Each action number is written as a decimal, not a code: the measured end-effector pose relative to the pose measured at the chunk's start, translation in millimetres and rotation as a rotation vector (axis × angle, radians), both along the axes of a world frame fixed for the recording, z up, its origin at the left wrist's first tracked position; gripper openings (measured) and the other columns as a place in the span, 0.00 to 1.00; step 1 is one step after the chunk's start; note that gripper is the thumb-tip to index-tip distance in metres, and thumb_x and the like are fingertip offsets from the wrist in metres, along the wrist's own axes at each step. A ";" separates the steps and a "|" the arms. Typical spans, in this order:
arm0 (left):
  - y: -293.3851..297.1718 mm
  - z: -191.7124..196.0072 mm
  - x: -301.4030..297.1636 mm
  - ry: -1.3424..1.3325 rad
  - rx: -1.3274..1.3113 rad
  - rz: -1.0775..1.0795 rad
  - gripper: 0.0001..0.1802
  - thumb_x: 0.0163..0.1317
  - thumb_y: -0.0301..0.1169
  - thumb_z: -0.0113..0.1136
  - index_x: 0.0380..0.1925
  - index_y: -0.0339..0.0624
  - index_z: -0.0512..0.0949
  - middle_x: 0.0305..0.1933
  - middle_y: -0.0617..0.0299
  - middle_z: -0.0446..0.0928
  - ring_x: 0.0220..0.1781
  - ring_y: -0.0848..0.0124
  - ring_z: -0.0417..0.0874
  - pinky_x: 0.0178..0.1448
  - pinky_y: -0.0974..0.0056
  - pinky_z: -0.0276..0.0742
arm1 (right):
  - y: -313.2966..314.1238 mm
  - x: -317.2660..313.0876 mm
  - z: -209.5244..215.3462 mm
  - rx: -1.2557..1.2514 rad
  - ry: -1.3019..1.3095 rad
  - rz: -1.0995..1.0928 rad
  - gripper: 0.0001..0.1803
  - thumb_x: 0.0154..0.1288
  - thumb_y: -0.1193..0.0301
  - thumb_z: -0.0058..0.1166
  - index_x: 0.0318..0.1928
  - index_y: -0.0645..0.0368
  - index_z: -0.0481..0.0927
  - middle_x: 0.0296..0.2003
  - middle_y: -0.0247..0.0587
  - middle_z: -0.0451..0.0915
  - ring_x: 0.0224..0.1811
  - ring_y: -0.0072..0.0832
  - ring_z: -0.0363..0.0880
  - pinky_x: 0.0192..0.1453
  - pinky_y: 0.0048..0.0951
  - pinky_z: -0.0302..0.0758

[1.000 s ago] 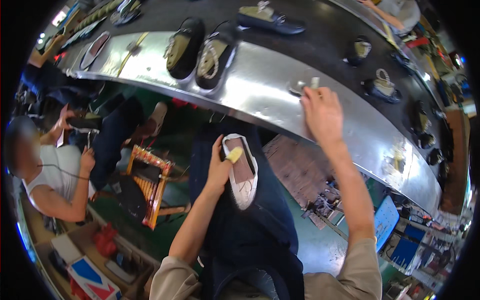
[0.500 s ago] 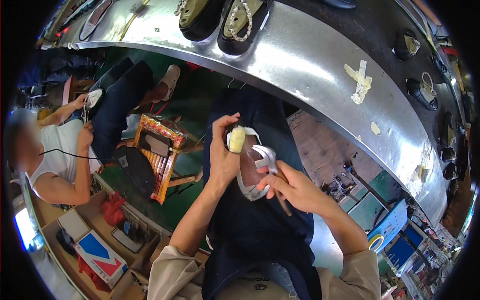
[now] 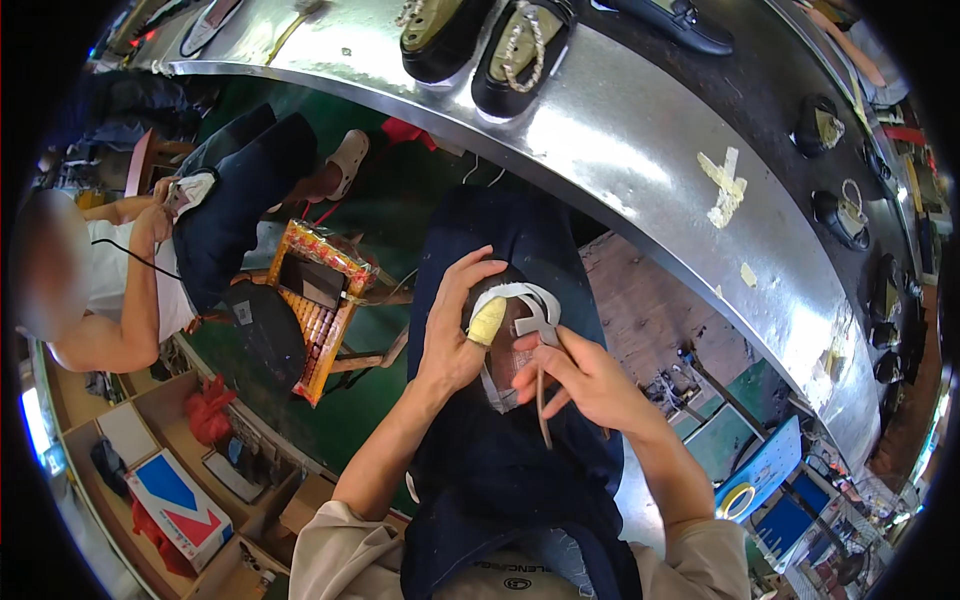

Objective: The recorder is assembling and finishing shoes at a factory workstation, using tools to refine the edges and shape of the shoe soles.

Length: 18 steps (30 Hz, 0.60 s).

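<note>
On my lap rests a shoe upper on a last, bottom up, with a brown insole (image 3: pixel 508 372) and a pale edge (image 3: pixel 496 396). My left hand (image 3: pixel 455 335) is wrapped round its far left side, the thumb covered in yellow tape (image 3: pixel 487 320). In my right hand (image 3: pixel 580 375) is a pair of lasting pincers (image 3: pixel 543 333), closed fingers round the handles. The metal head sits at the far right edge of the shoe, by a white curved strip (image 3: pixel 520 290). Whether the jaws bite that strip I cannot tell.
A metal-edged bench (image 3: pixel 620 140) curves across the far side, with black shoes (image 3: pixel 525 60) on it. At left, a seated person (image 3: pixel 110 280) handles another shoe near a wooden chair (image 3: pixel 320 310). A compartmented box (image 3: pixel 165 400) lies lower left; a blue board (image 3: pixel 765 470) stands right.
The pincers have turned more upright and their head has moved slightly down at the shoe's edge. The left thumb has shifted down and right. The whole view has shifted slightly.
</note>
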<state>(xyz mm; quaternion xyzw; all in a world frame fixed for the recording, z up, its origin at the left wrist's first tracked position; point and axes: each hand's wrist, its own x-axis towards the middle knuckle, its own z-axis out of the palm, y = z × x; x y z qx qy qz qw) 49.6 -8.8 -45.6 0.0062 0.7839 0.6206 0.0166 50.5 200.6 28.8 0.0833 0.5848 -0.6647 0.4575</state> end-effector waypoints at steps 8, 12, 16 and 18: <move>-4.3 6.0 14.2 0.089 0.046 -0.046 0.23 0.69 0.35 0.63 0.62 0.43 0.77 0.73 0.44 0.69 0.72 0.50 0.74 0.73 0.53 0.70 | -9.2 31.0 -23.0 0.624 0.903 0.200 0.16 0.79 0.60 0.53 0.46 0.62 0.72 0.30 0.53 0.84 0.31 0.52 0.85 0.32 0.46 0.79; -7.5 12.9 26.1 0.127 0.075 -0.116 0.27 0.65 0.35 0.67 0.64 0.44 0.75 0.77 0.42 0.64 0.77 0.48 0.67 0.78 0.51 0.63 | -4.8 48.9 -25.5 0.584 1.012 0.139 0.15 0.77 0.62 0.57 0.46 0.61 0.73 0.29 0.49 0.84 0.29 0.49 0.85 0.32 0.45 0.79; -11.6 62.2 41.0 -0.120 0.734 -0.205 0.52 0.55 0.46 0.77 0.75 0.42 0.61 0.78 0.43 0.61 0.80 0.49 0.61 0.81 0.47 0.56 | 19.2 81.7 -16.0 0.502 1.036 0.227 0.12 0.71 0.67 0.63 0.46 0.60 0.76 0.31 0.46 0.84 0.31 0.46 0.85 0.33 0.43 0.80; -5.5 75.5 47.9 -0.200 0.364 -0.335 0.55 0.52 0.46 0.77 0.77 0.41 0.59 0.61 0.52 0.80 0.70 0.56 0.74 0.80 0.51 0.53 | 39.3 100.1 -35.7 0.251 1.143 0.321 0.15 0.62 0.73 0.66 0.46 0.60 0.77 0.31 0.44 0.82 0.30 0.44 0.84 0.32 0.39 0.80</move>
